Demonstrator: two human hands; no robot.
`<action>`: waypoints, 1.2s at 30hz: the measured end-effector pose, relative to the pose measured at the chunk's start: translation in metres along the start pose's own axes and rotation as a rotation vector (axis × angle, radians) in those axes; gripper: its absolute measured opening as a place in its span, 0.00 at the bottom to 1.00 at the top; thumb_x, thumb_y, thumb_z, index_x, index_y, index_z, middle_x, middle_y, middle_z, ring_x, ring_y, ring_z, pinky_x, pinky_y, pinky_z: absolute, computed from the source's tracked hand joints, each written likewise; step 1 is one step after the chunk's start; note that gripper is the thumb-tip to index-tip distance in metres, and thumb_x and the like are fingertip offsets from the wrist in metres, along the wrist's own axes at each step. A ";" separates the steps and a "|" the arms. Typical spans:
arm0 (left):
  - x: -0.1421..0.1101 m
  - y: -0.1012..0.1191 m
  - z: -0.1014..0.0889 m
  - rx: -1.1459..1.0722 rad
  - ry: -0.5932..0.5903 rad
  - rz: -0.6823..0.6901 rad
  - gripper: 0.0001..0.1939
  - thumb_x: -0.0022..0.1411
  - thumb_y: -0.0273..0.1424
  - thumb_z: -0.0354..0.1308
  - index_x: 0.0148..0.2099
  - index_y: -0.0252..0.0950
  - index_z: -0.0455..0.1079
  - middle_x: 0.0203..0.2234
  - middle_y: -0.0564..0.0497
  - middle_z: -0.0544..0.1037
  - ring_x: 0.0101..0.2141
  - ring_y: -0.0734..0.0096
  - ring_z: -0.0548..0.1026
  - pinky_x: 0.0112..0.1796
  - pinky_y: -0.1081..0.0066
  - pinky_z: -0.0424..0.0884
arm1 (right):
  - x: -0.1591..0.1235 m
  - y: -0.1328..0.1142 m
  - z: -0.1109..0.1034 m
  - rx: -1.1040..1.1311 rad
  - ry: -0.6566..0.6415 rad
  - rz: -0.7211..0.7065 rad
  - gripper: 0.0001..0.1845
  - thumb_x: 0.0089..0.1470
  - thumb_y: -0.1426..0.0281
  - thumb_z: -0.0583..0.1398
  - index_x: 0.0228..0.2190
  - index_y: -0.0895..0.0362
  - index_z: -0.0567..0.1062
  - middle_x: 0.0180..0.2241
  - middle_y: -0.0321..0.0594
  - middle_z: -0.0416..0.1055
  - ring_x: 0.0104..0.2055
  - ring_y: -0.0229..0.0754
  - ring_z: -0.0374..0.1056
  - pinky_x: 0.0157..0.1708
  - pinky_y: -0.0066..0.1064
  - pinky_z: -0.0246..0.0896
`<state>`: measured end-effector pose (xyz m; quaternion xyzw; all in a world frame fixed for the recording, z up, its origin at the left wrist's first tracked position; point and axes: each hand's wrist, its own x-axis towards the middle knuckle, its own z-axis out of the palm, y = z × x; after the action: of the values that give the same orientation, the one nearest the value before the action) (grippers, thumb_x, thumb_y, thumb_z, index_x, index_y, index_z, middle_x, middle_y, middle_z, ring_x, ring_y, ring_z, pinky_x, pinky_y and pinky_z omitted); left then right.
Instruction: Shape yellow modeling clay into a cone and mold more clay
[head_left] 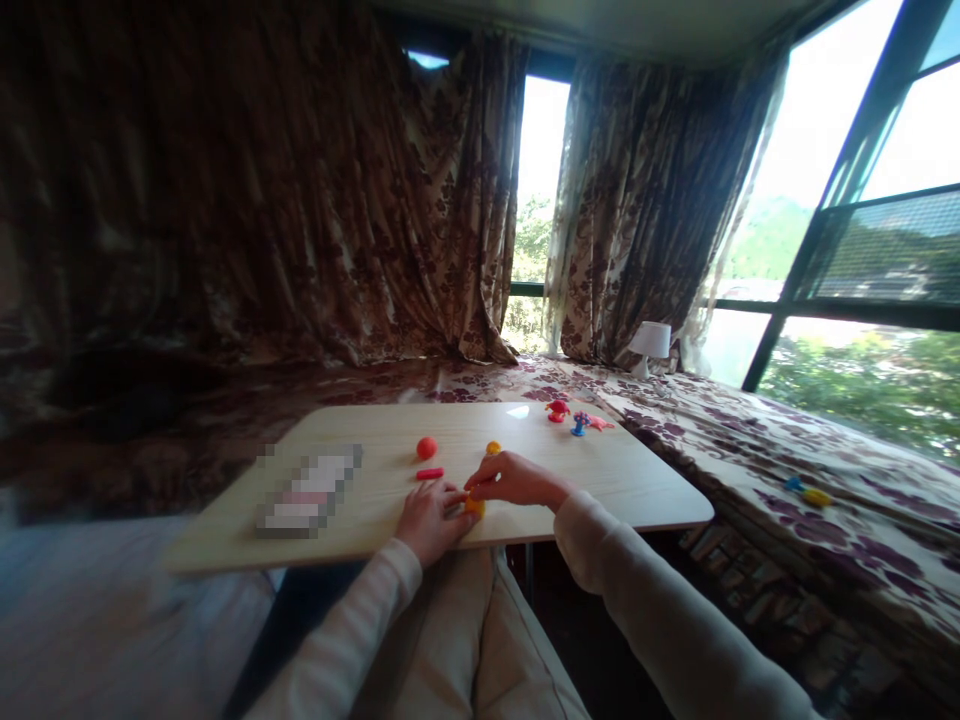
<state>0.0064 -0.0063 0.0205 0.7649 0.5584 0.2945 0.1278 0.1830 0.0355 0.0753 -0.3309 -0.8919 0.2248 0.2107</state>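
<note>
Near the front edge of the pale table, a small yellow-orange lump sits between my two hands. My left hand is closed on its left side with thumb and fingertips. From above, my right hand pinches at its top, fingers curled together. Whether the lump rests on the tabletop is hard to see. Just beyond my left fingers lies a short pinkish-red stick, with a red ball behind it. A second yellow piece shows partly behind my right hand.
At the table's far right stand a red figure, a blue figure and a flat pink piece. A pixelated flat item lies on the left. Beyond are a white lamp and a yellow-and-blue object on floral cloth.
</note>
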 end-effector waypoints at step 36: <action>-0.001 0.001 0.003 0.018 0.011 -0.001 0.14 0.52 0.39 0.60 0.40 0.39 0.78 0.39 0.47 0.77 0.45 0.58 0.70 0.47 0.63 0.63 | -0.043 -0.019 0.015 -0.612 -0.027 -0.007 0.35 0.48 0.82 0.52 0.58 0.52 0.62 0.34 0.41 0.72 0.36 0.43 0.63 0.33 0.31 0.54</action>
<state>0.0084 -0.0066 0.0183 0.7640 0.5622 0.2937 0.1182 0.1950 -0.0108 0.0639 -0.3731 -0.9220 -0.0504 0.0900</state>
